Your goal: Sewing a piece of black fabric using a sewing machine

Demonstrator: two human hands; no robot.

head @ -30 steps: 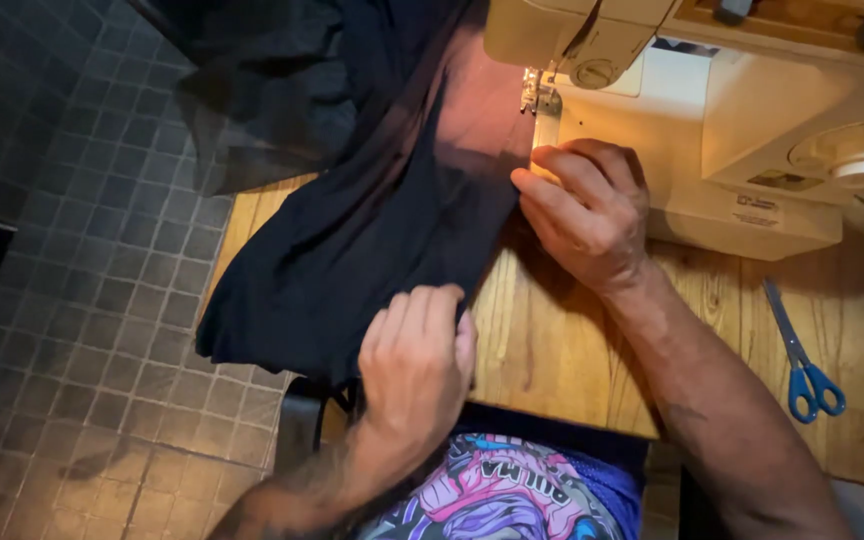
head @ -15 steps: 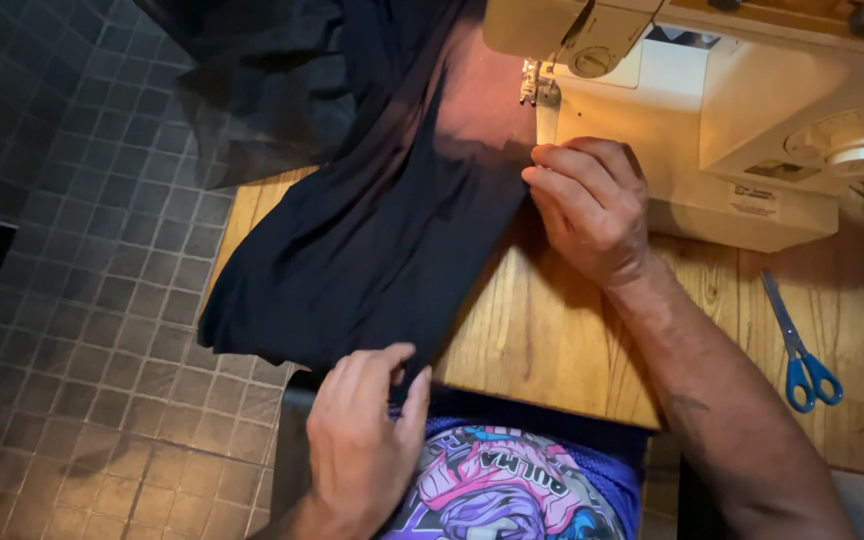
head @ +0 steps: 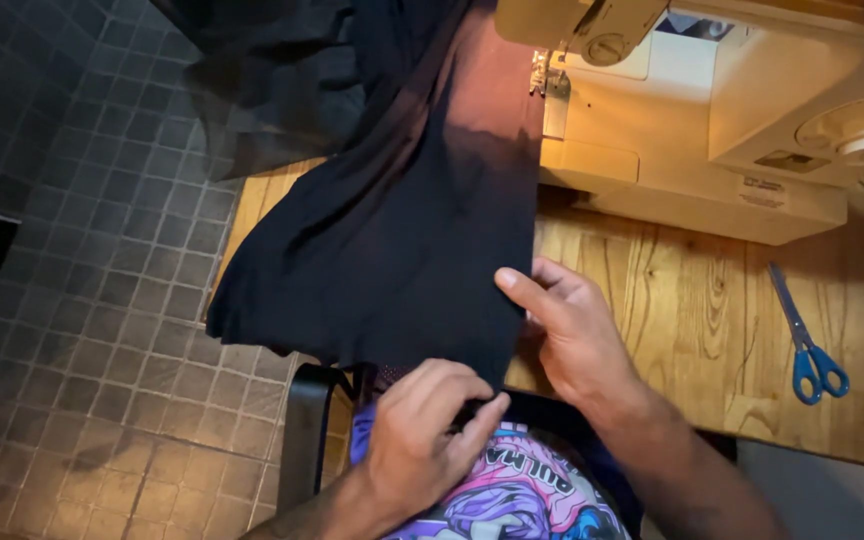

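I have the left hand [head: 422, 440] pinching the near hem of the black fabric [head: 392, 230]; right hand [head: 572, 335] grip holds its edge just beside; cloth runs away to the sewing machine [head: 692, 110] needle; next, I judge, straightening the seam.

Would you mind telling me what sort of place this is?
Probably a home sewing corner: a cream sewing machine on a wooden table, black fabric under its needle, blue-handled scissors nearby.
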